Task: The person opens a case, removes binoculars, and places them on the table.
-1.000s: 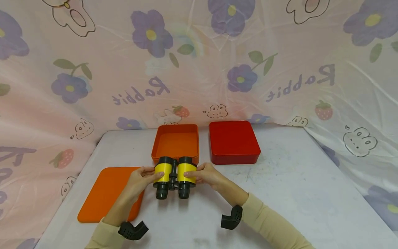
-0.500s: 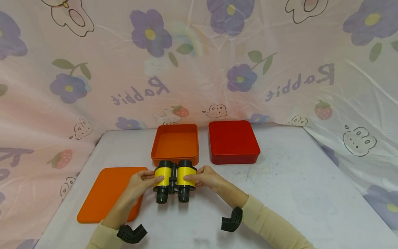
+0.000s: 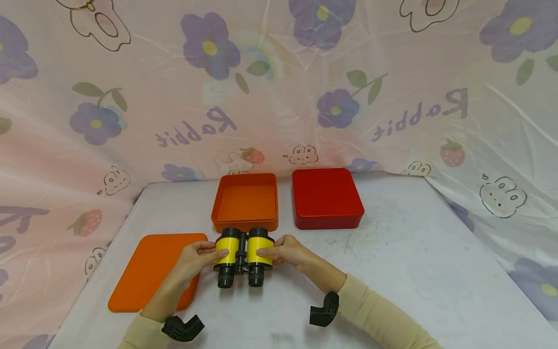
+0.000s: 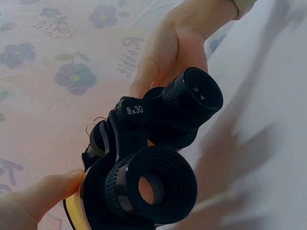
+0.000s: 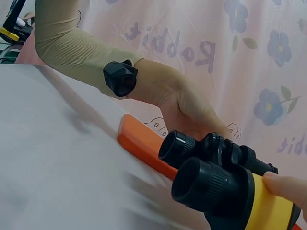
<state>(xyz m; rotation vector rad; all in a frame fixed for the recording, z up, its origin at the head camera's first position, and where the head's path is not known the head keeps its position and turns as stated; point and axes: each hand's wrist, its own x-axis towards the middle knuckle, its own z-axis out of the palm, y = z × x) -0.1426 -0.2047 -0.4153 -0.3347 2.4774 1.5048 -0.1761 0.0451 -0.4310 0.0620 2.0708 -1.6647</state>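
Yellow and black binoculars (image 3: 241, 256) are held between both hands, eyepieces toward the person. My left hand (image 3: 194, 260) grips the left barrel, thumb on top and fingers beneath. On the right barrel, my right hand (image 3: 291, 252) grips the same way. The left wrist view shows the binoculars (image 4: 139, 177) from the eyepiece end, marked "8x30". In the right wrist view the binoculars (image 5: 225, 187) hang over the white surface, casting a shadow. Just beyond them stands an open orange box (image 3: 245, 226). An orange lid (image 3: 152, 271) lies partly under my left forearm.
A red box (image 3: 328, 198) with its lid on stands right of the orange box. The white table (image 3: 392, 257) extends to the right. A printed fabric curtain (image 3: 279, 87) closes off the back and sides. A black wrist camera (image 3: 324, 309) sits on each sleeve.
Both hands have drawn the binoculars slightly toward the person, away from the orange box. More of the box's front wall shows now. The boxes and lid have stayed put.
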